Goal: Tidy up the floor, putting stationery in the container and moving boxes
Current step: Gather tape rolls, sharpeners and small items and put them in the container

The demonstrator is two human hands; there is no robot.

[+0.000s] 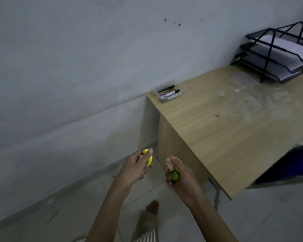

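My left hand [138, 165] is closed around a small yellow stationery item [149, 159], held in front of the desk's side panel. My right hand [177, 173] grips a bunch of small items, green ones [175, 175] below and a pale orange-white one [169, 164] on top. A clear plastic container [167, 95] holding several markers and pens sits on the desk's far left corner by the wall, well beyond both hands.
The wooden desk [217, 130] stands to the right. A black mesh paper tray stack [276, 55] is at its back right. A dark blue object [287, 165] juts in at the right edge. My foot [152, 206] stands on the tiled floor below.
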